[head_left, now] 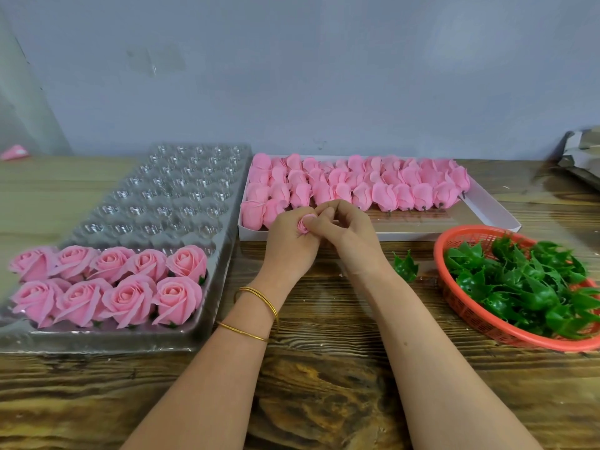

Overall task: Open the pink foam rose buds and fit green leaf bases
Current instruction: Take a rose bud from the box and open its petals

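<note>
My left hand (287, 243) grips a pink foam rose bud (304, 223) from below, above the table's middle. The fingers of my right hand (342, 227) pinch the bud's petals at its top. Behind the hands a white tray (487, 222) holds several closed pink buds (357, 183) in rows. On the table to the right of my right wrist lies one loose green leaf base (406, 266). A red basket (454, 300) at the right is full of green leaf bases (526, 287).
A clear plastic cavity tray (168, 196) at the left holds several opened pink roses (110, 287) in its two front rows. A crumpled silver bag (581, 157) lies at the far right, and a pink scrap (14, 152) at the far left. The wooden table (324, 368) runs to a grey wall.
</note>
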Tool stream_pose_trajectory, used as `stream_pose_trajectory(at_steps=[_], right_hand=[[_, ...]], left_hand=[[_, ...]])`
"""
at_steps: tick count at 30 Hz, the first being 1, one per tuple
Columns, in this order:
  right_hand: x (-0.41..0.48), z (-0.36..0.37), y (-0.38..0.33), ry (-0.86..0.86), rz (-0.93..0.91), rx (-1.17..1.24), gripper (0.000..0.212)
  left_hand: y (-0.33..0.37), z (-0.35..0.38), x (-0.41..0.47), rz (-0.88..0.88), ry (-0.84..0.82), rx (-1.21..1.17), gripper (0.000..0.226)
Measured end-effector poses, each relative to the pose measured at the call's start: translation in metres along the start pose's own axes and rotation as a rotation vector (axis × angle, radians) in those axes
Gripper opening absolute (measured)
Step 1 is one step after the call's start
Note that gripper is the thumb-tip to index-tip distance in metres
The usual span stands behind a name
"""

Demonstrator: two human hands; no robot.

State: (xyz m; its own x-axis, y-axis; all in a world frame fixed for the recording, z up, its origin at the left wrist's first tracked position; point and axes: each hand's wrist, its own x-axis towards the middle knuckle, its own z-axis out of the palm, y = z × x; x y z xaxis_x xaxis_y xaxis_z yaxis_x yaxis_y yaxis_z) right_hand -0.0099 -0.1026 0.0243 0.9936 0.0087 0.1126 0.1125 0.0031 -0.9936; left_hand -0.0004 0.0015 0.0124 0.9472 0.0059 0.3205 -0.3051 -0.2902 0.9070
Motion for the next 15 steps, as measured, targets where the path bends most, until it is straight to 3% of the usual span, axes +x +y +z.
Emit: stream_pose_trajectory(at_steps=[6, 9, 12, 15], right_hand=[[-0.0001, 0.0032, -0.0015, 0.033, 0.031, 0.116, 0.009], [0.0019, 0.0016, -0.0023, 0.081, 0.078, 0.223, 0.013], [0.0033, -0.0005, -0.0018, 0.098, 0.024, 0.101, 0.024], [-0.0006, 0.0004, -0.0012, 0.005, -0.067, -0.033, 0.030]], left_hand=[[0.0009, -0.0007, 0.0014, 0.002, 0.015, 0.027, 0.029], [0.0015, -0.0010, 0.0021, 0.018, 0.075, -0.022, 0.036], [-0.0003, -0.0006, 0.0036, 0.044, 0.136, -0.060, 0.043], [-0.0003, 0.0006, 0.0050, -0.008, 0.164, -0.232, 0.035]])
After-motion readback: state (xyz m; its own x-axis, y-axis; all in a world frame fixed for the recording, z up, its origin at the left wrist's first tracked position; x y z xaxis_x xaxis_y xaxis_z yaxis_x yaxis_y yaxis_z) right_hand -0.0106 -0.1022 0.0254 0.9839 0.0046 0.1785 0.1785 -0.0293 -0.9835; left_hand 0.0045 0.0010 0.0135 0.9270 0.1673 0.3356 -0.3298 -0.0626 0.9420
